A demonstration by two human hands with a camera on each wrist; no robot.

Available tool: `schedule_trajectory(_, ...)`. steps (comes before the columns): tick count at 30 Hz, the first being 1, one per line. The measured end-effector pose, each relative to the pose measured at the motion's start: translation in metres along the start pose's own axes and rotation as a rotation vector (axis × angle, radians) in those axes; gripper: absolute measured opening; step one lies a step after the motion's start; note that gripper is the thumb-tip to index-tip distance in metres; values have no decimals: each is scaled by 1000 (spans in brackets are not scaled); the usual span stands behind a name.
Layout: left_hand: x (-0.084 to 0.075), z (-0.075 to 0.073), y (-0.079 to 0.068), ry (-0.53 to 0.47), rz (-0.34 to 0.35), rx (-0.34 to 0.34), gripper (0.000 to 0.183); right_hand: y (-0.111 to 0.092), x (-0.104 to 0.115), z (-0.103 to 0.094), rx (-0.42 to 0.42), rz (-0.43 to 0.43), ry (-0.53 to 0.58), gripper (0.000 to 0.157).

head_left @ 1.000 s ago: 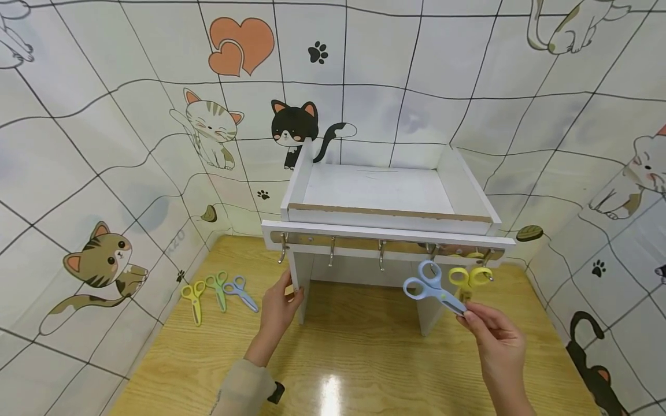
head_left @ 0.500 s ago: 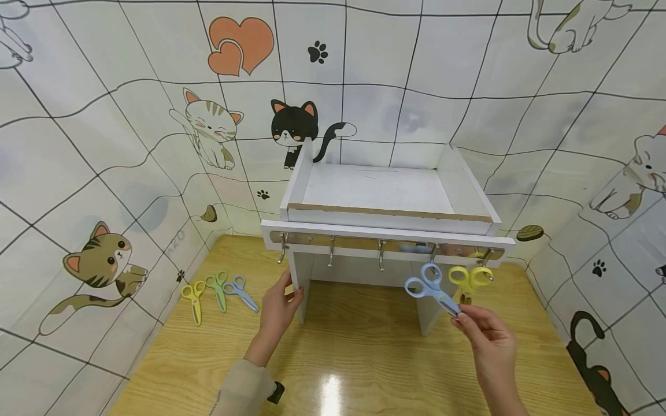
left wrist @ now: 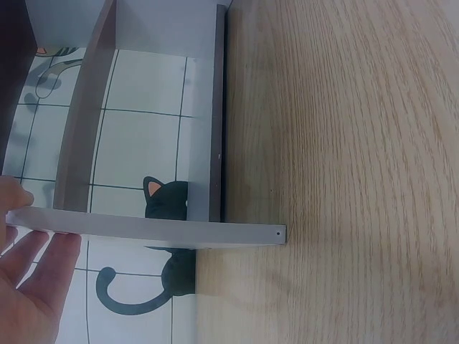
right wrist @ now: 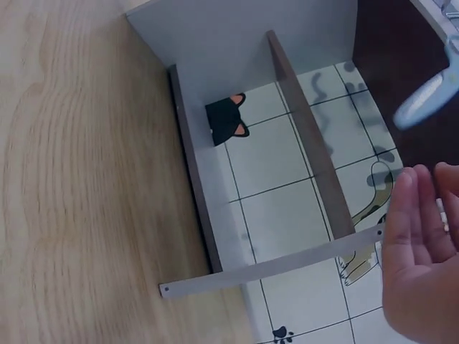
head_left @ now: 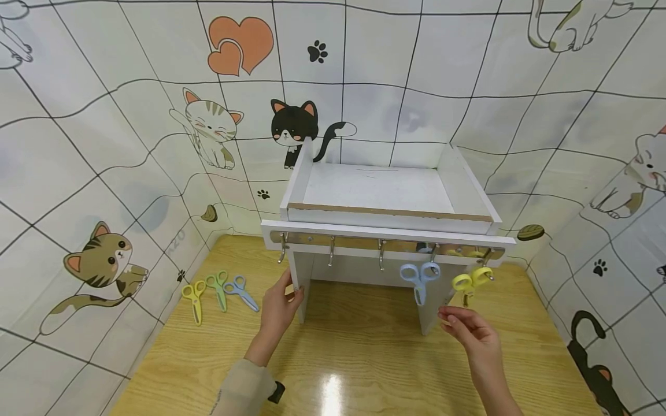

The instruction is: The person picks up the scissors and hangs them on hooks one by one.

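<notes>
My left hand (head_left: 277,309) grips the front edge of the left side panel (left wrist: 158,228) of a white hook shelf (head_left: 359,229), thumb on one side and fingers on the other. Blue scissors (head_left: 420,283) hang handles-up from a hook toward the right of the shelf's front rail. On the rightmost hook hang yellow scissors (head_left: 470,283). My right hand (head_left: 472,335) is just below and to the right of the blue scissors, apart from them, its fingers loosely bent and holding nothing. The right wrist view shows the blue scissors' blade end (right wrist: 430,100) above the fingertips.
Left of the shelf, yellow scissors (head_left: 196,303), green scissors (head_left: 221,294) and blue scissors (head_left: 244,296) lie on the wooden table (head_left: 364,370). Bare hooks (head_left: 332,252) line the rail's left and middle. A cat-patterned cloth (head_left: 385,52) surrounds the table.
My right hand has let go of the blue scissors, which swung from tilted to hanging upright on the hook. The hand has moved left and slightly down. My left hand has stayed put.
</notes>
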State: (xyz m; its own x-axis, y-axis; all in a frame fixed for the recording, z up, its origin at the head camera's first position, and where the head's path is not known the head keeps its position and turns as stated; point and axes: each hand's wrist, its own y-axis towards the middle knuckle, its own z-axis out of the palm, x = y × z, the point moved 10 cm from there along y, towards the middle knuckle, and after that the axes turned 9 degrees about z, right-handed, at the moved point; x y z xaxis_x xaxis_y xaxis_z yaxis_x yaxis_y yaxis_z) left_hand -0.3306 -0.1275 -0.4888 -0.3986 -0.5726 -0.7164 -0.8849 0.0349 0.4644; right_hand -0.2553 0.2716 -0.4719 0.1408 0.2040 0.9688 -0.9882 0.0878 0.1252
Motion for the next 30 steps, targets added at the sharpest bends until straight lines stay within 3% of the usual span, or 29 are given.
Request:
schedule_trajectory(8,-1,0,0,-5,7,-4,54,10,-33,-17,-47,202,-224,26)
schedule_trajectory(14,-1,0,1,-15,1,-9,54,20,-45,-32,-151,239,-431,33)
schedule_trajectory(18,-3,0,1,-1,16,-15,53,27,-47,-32,-157,244,-562,41)
schedule_trajectory(24,0,1,0,4,-1,-12,53,40,-44,-19,-92,120,-645,45)
schedule_trajectory(30,2,1,2,6,13,-1,52,40,-42,-9,-109,-41,-847,34)
